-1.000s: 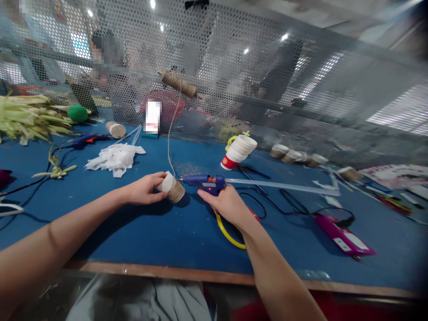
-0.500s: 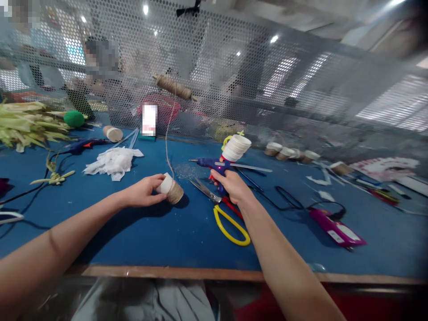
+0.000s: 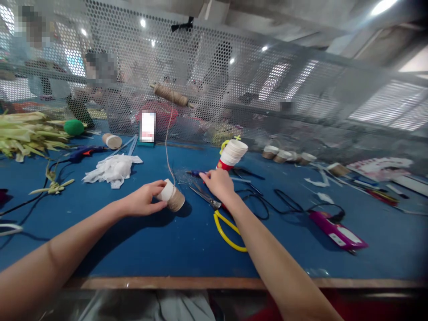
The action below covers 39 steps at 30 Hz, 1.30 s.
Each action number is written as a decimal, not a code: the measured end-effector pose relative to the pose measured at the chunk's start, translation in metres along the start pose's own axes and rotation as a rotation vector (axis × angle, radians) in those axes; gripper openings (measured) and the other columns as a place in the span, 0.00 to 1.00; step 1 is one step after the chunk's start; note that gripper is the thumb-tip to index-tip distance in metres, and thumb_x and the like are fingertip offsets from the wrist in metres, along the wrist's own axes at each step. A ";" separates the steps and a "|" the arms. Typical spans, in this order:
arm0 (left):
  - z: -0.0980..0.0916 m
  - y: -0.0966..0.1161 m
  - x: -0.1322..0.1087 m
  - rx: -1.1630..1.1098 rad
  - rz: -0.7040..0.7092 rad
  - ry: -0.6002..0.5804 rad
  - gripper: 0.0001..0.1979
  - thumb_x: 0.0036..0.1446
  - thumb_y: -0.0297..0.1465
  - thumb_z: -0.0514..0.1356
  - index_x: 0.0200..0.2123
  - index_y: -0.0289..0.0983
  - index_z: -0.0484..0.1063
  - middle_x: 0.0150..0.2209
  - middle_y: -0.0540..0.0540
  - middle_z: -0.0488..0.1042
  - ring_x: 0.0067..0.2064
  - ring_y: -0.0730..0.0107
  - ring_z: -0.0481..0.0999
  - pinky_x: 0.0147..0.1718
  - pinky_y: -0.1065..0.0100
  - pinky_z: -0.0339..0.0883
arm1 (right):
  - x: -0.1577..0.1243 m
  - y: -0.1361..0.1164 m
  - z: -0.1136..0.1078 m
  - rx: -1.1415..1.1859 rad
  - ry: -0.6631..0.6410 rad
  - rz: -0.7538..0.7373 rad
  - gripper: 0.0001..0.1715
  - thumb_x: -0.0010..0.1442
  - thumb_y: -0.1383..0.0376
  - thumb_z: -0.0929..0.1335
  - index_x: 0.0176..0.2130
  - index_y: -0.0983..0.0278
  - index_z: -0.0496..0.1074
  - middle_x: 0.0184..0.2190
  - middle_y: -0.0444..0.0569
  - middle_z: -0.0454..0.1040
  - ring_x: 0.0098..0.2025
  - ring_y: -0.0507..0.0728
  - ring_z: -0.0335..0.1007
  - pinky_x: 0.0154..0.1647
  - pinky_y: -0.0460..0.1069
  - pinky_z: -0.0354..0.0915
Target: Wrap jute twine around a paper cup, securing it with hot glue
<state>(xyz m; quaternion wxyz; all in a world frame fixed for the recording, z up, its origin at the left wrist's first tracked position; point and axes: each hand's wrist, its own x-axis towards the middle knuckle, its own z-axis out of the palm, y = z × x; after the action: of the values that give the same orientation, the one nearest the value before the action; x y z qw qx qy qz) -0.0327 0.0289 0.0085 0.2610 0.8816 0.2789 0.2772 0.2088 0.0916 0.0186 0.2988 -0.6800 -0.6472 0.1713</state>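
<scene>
Left grip (image 3: 142, 201) pinching twine-wrapped cup (image 3: 171, 196), lying tipped on counter (image 3: 160, 249); right grip (image 3: 216, 183) (fingers curled, closure unclear) on glue gun (image 3: 195, 173) at cup's two o'clock.

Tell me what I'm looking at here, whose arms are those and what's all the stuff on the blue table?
The arms belong to a person wearing a camera on their head, so you see what they see. Their left hand holds a small cup wrapped in twine. Their right hand rests on a blue glue gun lying on the blue table. Nearby lie yellow-handled scissors, a stack of paper cups, white lace and a pink device. A twine spool hangs on the mesh wall.
</scene>
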 end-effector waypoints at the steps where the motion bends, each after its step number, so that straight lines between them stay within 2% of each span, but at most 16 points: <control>1: 0.001 0.002 0.000 0.000 0.004 0.002 0.08 0.51 0.27 0.53 0.35 0.32 0.69 0.43 0.41 0.67 0.45 0.66 0.67 0.46 0.67 0.61 | -0.007 -0.008 0.002 0.015 -0.039 -0.035 0.19 0.48 0.54 0.67 0.17 0.65 0.69 0.23 0.54 0.72 0.33 0.57 0.67 0.33 0.49 0.58; 3: 0.002 0.005 0.000 -0.004 0.013 0.001 0.08 0.51 0.27 0.53 0.34 0.32 0.68 0.42 0.41 0.67 0.44 0.67 0.68 0.45 0.67 0.61 | -0.021 -0.022 0.008 0.090 -0.191 -0.101 0.23 0.52 0.50 0.63 0.21 0.65 0.73 0.24 0.52 0.74 0.31 0.56 0.67 0.33 0.49 0.58; 5: 0.003 0.009 -0.001 -0.008 0.025 -0.008 0.07 0.51 0.27 0.52 0.33 0.31 0.68 0.41 0.41 0.67 0.43 0.67 0.68 0.44 0.68 0.61 | -0.033 -0.032 0.015 0.264 -0.369 -0.104 0.27 0.54 0.48 0.60 0.27 0.65 0.75 0.30 0.51 0.75 0.33 0.55 0.67 0.32 0.49 0.59; 7: 0.004 0.012 -0.001 -0.004 0.033 -0.018 0.07 0.51 0.27 0.53 0.33 0.31 0.68 0.41 0.41 0.67 0.43 0.67 0.68 0.45 0.68 0.61 | -0.041 -0.039 0.020 0.483 -0.499 -0.088 0.25 0.52 0.48 0.61 0.30 0.65 0.74 0.34 0.51 0.75 0.35 0.54 0.66 0.33 0.48 0.59; 8: 0.004 0.013 -0.001 0.000 0.032 -0.022 0.07 0.51 0.27 0.53 0.32 0.31 0.68 0.41 0.41 0.67 0.43 0.66 0.68 0.45 0.68 0.61 | -0.044 -0.041 0.021 0.587 -0.524 -0.077 0.22 0.51 0.50 0.63 0.30 0.65 0.74 0.34 0.50 0.74 0.35 0.53 0.66 0.34 0.47 0.58; 11: 0.003 0.014 -0.001 -0.013 0.028 -0.020 0.07 0.52 0.28 0.53 0.33 0.31 0.68 0.41 0.41 0.66 0.43 0.67 0.67 0.45 0.68 0.61 | -0.049 -0.045 0.017 0.806 -0.449 -0.045 0.12 0.44 0.57 0.70 0.27 0.64 0.72 0.30 0.46 0.73 0.32 0.50 0.64 0.33 0.46 0.58; 14: 0.001 0.014 0.001 -0.070 0.001 0.012 0.08 0.53 0.29 0.53 0.33 0.30 0.67 0.39 0.41 0.66 0.42 0.68 0.67 0.44 0.69 0.61 | -0.054 -0.047 0.009 0.911 -0.345 -0.037 0.11 0.43 0.59 0.71 0.25 0.64 0.71 0.26 0.44 0.72 0.29 0.48 0.63 0.32 0.45 0.57; 18: 0.001 0.011 0.001 -0.133 -0.076 0.007 0.12 0.54 0.34 0.53 0.36 0.30 0.66 0.39 0.42 0.66 0.40 0.69 0.67 0.41 0.68 0.62 | -0.063 -0.048 0.003 0.906 -0.213 -0.081 0.11 0.43 0.59 0.71 0.26 0.64 0.71 0.26 0.44 0.72 0.29 0.49 0.64 0.34 0.46 0.59; 22: 0.004 0.010 0.000 -0.178 -0.106 -0.023 0.13 0.54 0.35 0.52 0.38 0.31 0.66 0.38 0.43 0.66 0.38 0.69 0.67 0.40 0.68 0.62 | -0.067 -0.045 0.004 0.822 -0.140 -0.133 0.12 0.43 0.58 0.70 0.26 0.64 0.71 0.26 0.45 0.71 0.29 0.50 0.64 0.35 0.47 0.61; 32: 0.004 0.021 0.001 -0.211 -0.104 -0.011 0.11 0.53 0.33 0.53 0.36 0.31 0.66 0.38 0.44 0.66 0.39 0.70 0.67 0.41 0.68 0.62 | -0.064 -0.040 0.011 0.705 -0.090 -0.122 0.14 0.45 0.56 0.69 0.26 0.65 0.70 0.23 0.44 0.70 0.26 0.50 0.62 0.32 0.48 0.59; 39: 0.004 0.020 0.000 -0.201 -0.018 0.020 0.10 0.53 0.32 0.53 0.35 0.31 0.68 0.41 0.42 0.66 0.43 0.67 0.67 0.45 0.67 0.60 | -0.064 -0.040 0.012 0.669 -0.115 -0.100 0.14 0.45 0.56 0.68 0.25 0.66 0.70 0.22 0.44 0.69 0.26 0.50 0.60 0.31 0.47 0.57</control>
<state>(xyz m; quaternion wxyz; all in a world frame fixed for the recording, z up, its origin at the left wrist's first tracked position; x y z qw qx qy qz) -0.0230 0.0135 0.0184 0.3476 0.8458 0.2600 0.3101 0.1637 0.0303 0.0249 0.4764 -0.5007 -0.6036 0.3975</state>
